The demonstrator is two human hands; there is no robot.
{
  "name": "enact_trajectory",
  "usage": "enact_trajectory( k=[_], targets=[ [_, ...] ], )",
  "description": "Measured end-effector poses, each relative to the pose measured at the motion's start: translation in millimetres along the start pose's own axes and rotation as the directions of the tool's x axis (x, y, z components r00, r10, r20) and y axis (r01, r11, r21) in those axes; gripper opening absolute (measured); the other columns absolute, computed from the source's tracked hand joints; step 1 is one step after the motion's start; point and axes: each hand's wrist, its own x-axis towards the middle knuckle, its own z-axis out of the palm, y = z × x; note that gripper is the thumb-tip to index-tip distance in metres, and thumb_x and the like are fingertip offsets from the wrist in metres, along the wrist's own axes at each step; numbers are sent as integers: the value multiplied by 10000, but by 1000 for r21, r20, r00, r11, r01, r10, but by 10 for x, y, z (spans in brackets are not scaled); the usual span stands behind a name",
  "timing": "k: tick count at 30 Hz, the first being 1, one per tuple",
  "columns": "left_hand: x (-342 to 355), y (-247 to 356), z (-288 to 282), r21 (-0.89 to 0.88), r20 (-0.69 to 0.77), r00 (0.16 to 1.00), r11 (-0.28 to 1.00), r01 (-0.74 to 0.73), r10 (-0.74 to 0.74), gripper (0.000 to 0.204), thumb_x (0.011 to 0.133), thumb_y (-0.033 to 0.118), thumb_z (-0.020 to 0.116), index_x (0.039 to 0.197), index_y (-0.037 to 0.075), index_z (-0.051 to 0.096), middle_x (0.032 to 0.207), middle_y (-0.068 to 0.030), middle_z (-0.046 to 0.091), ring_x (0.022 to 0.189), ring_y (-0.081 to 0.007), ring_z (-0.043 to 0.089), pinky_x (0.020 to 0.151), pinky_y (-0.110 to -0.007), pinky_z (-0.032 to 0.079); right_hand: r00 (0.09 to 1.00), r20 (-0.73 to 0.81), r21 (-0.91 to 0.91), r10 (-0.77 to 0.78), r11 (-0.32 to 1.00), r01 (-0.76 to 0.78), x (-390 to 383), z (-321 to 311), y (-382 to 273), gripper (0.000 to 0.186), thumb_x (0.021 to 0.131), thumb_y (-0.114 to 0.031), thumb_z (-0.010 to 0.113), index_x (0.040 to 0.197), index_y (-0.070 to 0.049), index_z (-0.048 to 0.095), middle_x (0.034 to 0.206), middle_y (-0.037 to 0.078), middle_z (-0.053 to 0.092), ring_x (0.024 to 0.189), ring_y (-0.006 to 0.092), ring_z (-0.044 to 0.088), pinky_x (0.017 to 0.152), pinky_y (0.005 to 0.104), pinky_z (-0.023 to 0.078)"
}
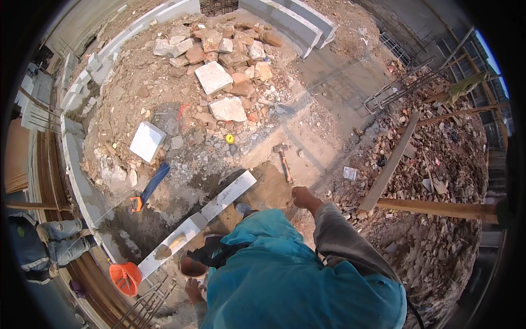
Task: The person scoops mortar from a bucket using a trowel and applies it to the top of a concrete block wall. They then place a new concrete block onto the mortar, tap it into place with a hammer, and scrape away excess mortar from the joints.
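Note:
My right hand (303, 198) is curled into a loose fist in front of my teal top, with nothing visible in it. Just beyond it, a hammer (285, 166) with an orange and black handle lies on the sandy ground. My left hand (193, 291) hangs low on the left with fingers curled, beside a bucket (193, 267); what it grips, if anything, is hidden. A trowel (163, 251) with a wooden handle rests on the low row of pale blocks (226, 196) running diagonally past my legs.
A handsaw (154, 183), white block (147, 141) and yellow tape measure (229, 139) lie ahead on rubble. An orange hard hat (126, 278) sits upturned by the row's near end. Broken stones (213, 78) are heaped beyond. Planks (392, 159) cross debris rightward. Another person (52, 241) is at left.

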Motion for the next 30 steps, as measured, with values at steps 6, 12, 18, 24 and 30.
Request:
enact_trajectory(
  k=[6,12,18,24,30],
  targets=[
    [-81,52,4,-90,46,992,988,122,-118,392,786,154,520,1120,-48,550,783,-77,554,627,-138,524,451,-268,388,995,-97,51,-24,998,29,78,51,-22,385,730,-63,548,1113,-41,576,1040,224,615,1019,368,573,890,427,451],
    [-412,579,140,-41,-5,995,994,97,-97,402,797,151,511,1163,-15,541,791,-65,557,654,-132,534,463,-259,388,992,-93,90,-88,991,96,135,-210,-570,310,736,-78,550,1039,-33,596,1006,219,625,994,366,583,879,429,455],
    [-299,112,-160,-106,53,989,984,143,-138,393,810,154,507,1174,13,551,811,-55,565,677,-130,543,480,-270,399,953,-193,39,-232,969,243,310,-237,-728,289,706,-79,549,986,-35,606,919,210,637,930,373,599,846,434,468],
    [-734,637,24,74,-65,994,993,88,-84,316,815,179,508,1076,21,590,783,-37,559,640,-129,522,464,-282,403,983,-111,50,-148,987,155,327,-220,-627,324,729,-93,534,1041,-38,604,982,226,629,973,376,588,872,432,458],
    [-719,642,95,77,-53,994,992,98,-94,361,812,185,506,1123,10,559,782,-44,563,620,-140,513,471,-277,408,995,-4,85,-99,991,99,257,-211,-564,345,752,-116,529,1081,-40,602,1039,223,627,1024,361,580,901,422,450]
  ],
)
